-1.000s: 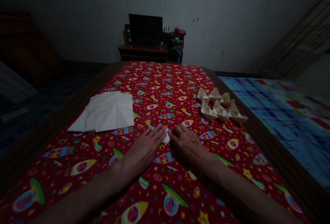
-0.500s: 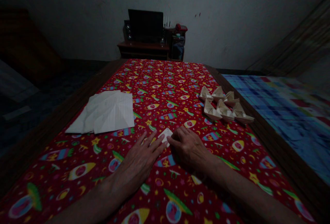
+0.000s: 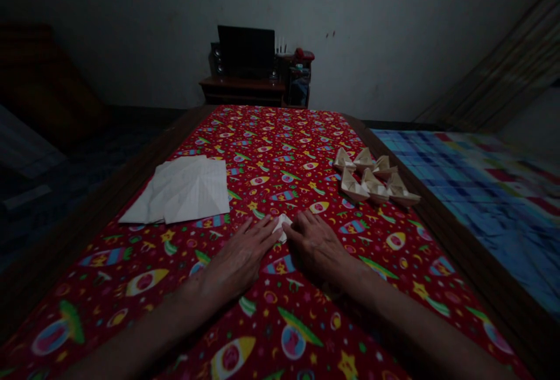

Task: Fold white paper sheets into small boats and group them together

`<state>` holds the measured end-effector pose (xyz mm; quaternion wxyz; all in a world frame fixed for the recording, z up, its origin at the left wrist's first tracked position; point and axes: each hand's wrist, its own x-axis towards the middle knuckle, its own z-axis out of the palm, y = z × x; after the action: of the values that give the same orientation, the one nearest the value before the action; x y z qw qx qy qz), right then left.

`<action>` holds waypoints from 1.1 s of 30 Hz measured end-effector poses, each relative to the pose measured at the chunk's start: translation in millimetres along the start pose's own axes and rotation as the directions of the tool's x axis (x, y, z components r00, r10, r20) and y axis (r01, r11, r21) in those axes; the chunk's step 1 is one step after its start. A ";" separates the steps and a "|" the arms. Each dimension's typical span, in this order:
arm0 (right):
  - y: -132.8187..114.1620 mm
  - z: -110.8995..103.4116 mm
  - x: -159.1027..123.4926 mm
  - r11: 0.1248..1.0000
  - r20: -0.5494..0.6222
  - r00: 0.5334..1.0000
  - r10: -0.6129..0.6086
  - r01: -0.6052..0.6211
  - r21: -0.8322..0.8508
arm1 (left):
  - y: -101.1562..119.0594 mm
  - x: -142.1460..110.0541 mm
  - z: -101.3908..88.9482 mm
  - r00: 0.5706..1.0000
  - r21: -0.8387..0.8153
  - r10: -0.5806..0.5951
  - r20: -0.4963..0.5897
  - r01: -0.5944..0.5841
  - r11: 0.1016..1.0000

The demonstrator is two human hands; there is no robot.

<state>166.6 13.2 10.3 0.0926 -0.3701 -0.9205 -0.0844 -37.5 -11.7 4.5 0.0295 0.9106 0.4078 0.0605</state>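
A small folded piece of white paper (image 3: 283,228) lies flat on the red patterned cloth between my two hands. My left hand (image 3: 245,253) rests with its fingers stretched out, the fingertips at the paper's left edge. From the other side my right hand (image 3: 315,241) is curled, its thumb and fingers closed at the paper's right side. Part of the paper is hidden under the fingers. Right of the hands sit several folded paper boats (image 3: 375,185) in two rows. To the left lies a fanned stack of white paper sheets (image 3: 192,190).
The red cloth (image 3: 280,298) with rockets and stars covers the wooden table (image 3: 441,217). Beyond it, a dark monitor (image 3: 246,50) stands on a low wooden desk (image 3: 242,84) by the wall. A bed with a blue checked sheet (image 3: 441,176) is at the right.
Both hands stay at the folded paper; my left fingers cover more of its left side, and the paper shows smaller. The whole view has shifted slightly.
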 end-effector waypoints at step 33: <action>21.7 28.7 16.9 0.340 0.052 0.881 0.470 -0.235 0.911 | -21.3 57.3 0.8 0.910 -0.799 -0.415 0.004 0.252 0.545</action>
<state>166.7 46.4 -11.7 0.3920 -0.4416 -0.7007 0.4004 -15.3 45.3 6.4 0.3973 0.6996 0.5064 0.3103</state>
